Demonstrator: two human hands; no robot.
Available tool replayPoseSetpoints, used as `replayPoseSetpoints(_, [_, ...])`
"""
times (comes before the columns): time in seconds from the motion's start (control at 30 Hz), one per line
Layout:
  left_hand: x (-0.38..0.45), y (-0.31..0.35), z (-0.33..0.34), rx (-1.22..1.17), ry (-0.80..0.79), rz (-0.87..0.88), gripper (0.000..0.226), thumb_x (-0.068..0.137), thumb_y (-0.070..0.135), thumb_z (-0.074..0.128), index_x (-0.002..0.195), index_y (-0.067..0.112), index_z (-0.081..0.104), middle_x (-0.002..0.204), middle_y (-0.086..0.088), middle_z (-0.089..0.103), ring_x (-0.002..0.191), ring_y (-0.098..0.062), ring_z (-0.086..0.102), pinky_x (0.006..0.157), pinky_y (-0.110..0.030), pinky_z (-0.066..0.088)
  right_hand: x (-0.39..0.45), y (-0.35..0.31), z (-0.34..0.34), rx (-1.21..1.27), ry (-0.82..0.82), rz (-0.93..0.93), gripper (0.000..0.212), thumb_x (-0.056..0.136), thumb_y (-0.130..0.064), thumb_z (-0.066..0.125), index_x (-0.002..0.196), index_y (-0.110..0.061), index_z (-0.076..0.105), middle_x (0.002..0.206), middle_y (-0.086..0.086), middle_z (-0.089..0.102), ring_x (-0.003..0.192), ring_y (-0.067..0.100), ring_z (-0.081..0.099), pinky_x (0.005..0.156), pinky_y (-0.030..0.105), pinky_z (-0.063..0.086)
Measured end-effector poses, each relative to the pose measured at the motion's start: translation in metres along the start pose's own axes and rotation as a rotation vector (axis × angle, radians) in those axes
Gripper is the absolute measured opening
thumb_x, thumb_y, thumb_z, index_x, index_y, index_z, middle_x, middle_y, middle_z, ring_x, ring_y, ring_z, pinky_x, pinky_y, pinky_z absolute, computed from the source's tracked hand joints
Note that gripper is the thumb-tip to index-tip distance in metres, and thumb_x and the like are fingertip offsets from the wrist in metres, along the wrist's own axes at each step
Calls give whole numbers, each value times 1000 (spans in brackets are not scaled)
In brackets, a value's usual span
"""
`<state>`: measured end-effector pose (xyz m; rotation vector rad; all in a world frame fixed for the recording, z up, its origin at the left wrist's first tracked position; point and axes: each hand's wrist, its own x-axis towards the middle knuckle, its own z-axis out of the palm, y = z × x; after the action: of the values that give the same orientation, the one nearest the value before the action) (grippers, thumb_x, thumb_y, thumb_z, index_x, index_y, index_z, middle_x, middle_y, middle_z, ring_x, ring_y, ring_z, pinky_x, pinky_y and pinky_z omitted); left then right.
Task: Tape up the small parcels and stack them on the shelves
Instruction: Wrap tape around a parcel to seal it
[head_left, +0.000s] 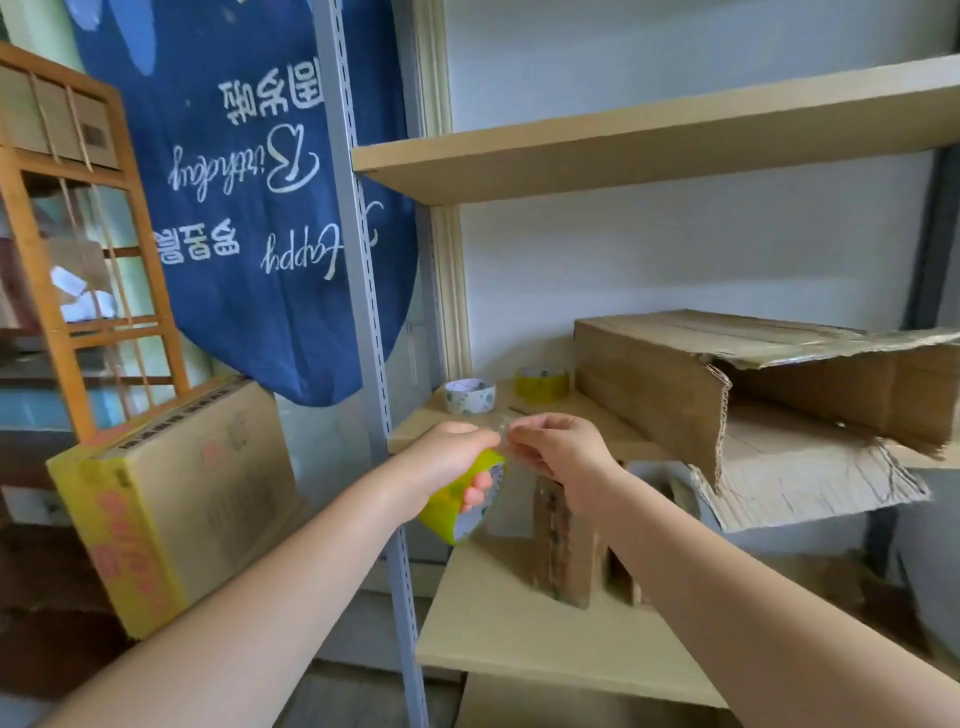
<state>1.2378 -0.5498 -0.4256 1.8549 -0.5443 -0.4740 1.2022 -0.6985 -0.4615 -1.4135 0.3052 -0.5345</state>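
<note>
Left hand (441, 465): fingers curled round the yellow tape roll (462, 499).
Right hand (558, 447): pinching the clear tape end (503, 431), just beside the left hand.
Small parcel (566, 545): upright on the shelf (498, 623), below the right hand.

Torn box (753, 384) blocks middle shelf (415, 426) right; two tape rolls (470, 396) crowd left.

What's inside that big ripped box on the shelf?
The big torn box lies on its side, its open end facing us. Only bare cardboard shows inside; its top flap shades the deeper part, so anything there stays hidden.

Glossy yellow plastic tape roll (462, 499), rough torn corrugated cardboard box (727, 384), matt smooth shelf board (623, 150).
</note>
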Motion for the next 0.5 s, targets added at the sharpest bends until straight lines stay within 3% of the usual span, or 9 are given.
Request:
replayPoseSetpoints(0.1, [-17,-15,34,47,-113,-9,17,102,25,49,105,12,58,54,-7,48,36,-15,39,40,-17,32,-26,22,-33,-10,34,40,16,86,-16,77,77,-8,66,69,10,62,47,9,50,48,17,43])
replayPoseSetpoints(0.23, [-31,-35,76,83,-230,-39,13,99,23,55,97,11,61,56,-8,50,41,-17,41,44,-20,37,-58,53,-82,-117,171,100,24,79,-22,84,62,-16,68,69,8,64,66,19,54,72,32,50])
replayPoseSetpoints(0.4, [-42,-58,120,13,-426,-155,10,98,15,46,105,11,51,60,-8,49,44,-17,43,47,-21,37,-97,76,-129,-141,245,134,19,80,-19,83,67,-12,71,71,12,69,66,19,62,69,29,54])
replayPoseSetpoints(0.5, [-45,-70,137,-44,-587,-236,18,97,12,41,112,10,49,59,-6,46,44,-16,41,45,-21,37,-118,98,-151,-236,268,146,20,81,-19,81,64,-12,74,68,10,73,67,20,67,75,32,60])
